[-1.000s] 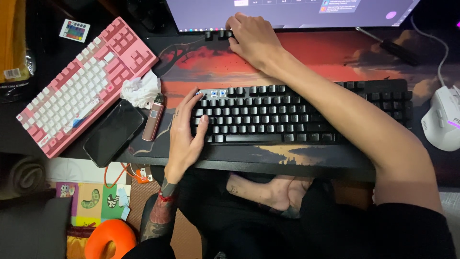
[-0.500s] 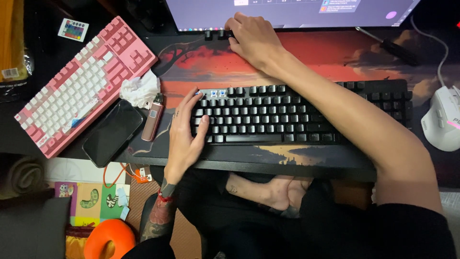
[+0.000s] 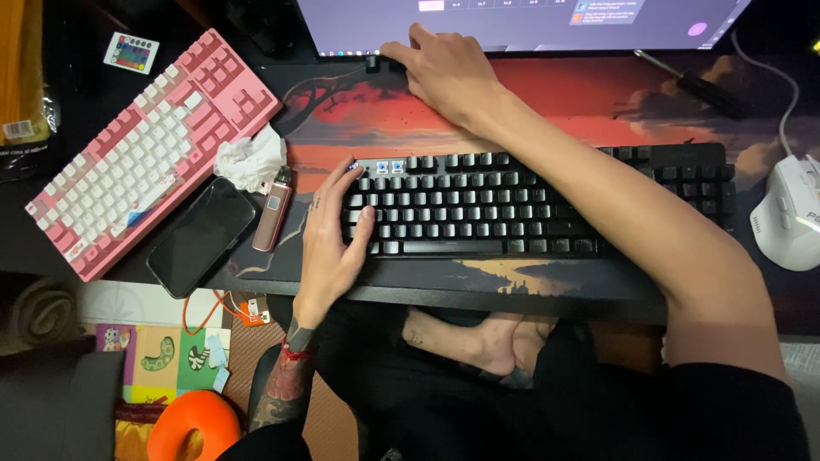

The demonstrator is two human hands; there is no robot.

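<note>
A black keyboard (image 3: 547,209) lies on a desk mat with a red sunset print (image 3: 581,98). Two exposed blue switches (image 3: 388,166) show in its top left corner. My left hand (image 3: 329,235) grips the keyboard's left end, thumb on the keys and fingers around the edge. My right hand (image 3: 444,72) reaches over the keyboard to the mat's far edge, just below the monitor (image 3: 521,21). Its fingertips rest on small black pieces (image 3: 372,62) that look like keycaps. Whether it pinches one is hidden by the fingers.
Left of the mat sit a pink and white keyboard (image 3: 145,154), a crumpled tissue (image 3: 248,160), a dark phone (image 3: 201,237) and a slim brownish device (image 3: 273,209). A white mouse (image 3: 786,218) sits far right, with a dark-handled tool (image 3: 696,84) behind it. My crossed legs are under the desk.
</note>
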